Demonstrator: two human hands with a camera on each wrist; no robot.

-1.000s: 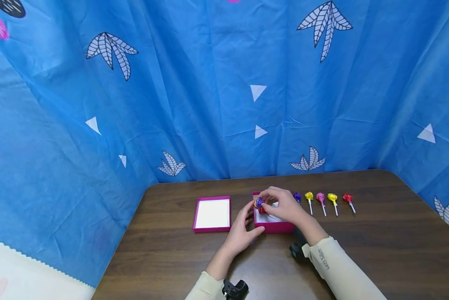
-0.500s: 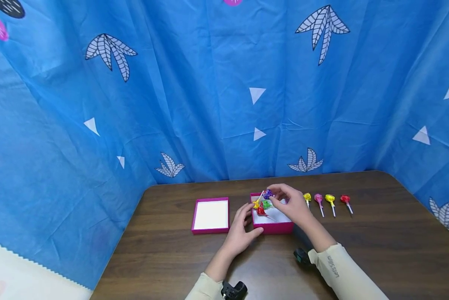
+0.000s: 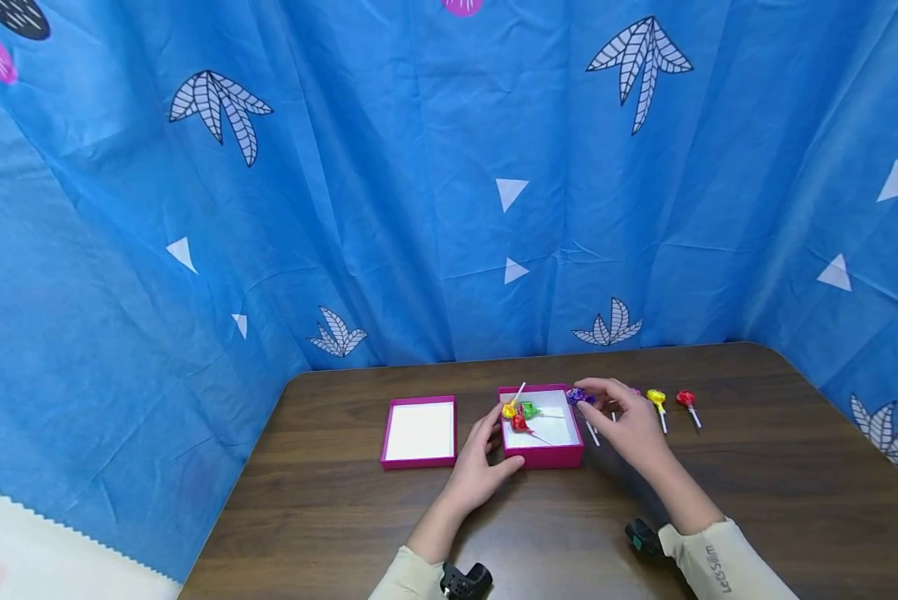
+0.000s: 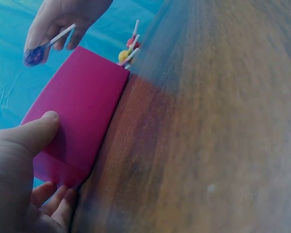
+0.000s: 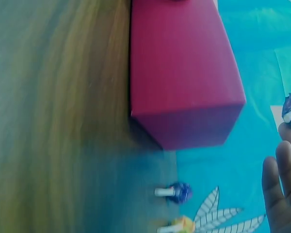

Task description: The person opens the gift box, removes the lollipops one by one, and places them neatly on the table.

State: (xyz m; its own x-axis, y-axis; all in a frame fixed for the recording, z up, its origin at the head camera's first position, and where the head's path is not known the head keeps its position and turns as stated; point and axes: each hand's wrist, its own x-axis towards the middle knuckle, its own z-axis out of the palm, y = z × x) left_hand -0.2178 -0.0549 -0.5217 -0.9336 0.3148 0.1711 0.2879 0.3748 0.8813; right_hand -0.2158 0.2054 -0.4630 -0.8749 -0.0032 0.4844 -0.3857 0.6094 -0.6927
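My right hand pinches a purple-wrapped lollipop by its head, just off the right side of an open pink box. Its white stick points back toward the palm in the left wrist view. My left hand holds the box's near left corner, thumb on the front wall and fingers round the left side. Inside the box lie a yellow lollipop, a green lollipop and a red lollipop. Another purple lollipop lies on the table, partly hidden by my right hand in the head view.
Left of the box lies a pink-rimmed lid, white inside up. More lollipops stand in a row to the right, among them a yellow lollipop and a red lollipop. A blue curtain hangs behind the wooden table.
My right hand has lifted the purple lollipop out of the box's far left area and carried it right, past the box's right wall. The left hand stays on the box.
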